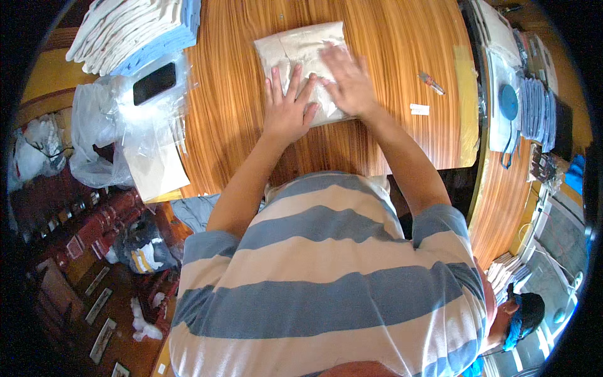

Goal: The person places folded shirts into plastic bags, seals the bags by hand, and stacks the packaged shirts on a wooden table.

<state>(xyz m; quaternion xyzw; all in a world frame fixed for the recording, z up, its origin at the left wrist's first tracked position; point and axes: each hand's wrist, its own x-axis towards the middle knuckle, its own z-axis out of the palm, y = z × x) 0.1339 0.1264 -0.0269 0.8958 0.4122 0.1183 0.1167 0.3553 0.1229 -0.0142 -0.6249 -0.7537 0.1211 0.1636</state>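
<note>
A beige folded cloth in a clear plastic bag (300,47) lies flat on the wooden table (389,38), in front of me. My left hand (287,108) presses on its near edge, palm down with fingers spread. My right hand (347,78) lies flat on the bag's right part, slightly blurred. Neither hand grips anything.
A stack of folded cloths (135,28) sits at the table's far left, with a black phone (154,82) on loose clear plastic bags (119,125) beside it. A small screwdriver (431,82) and a white tag (419,109) lie to the right. Another person's head (521,317) shows at lower right.
</note>
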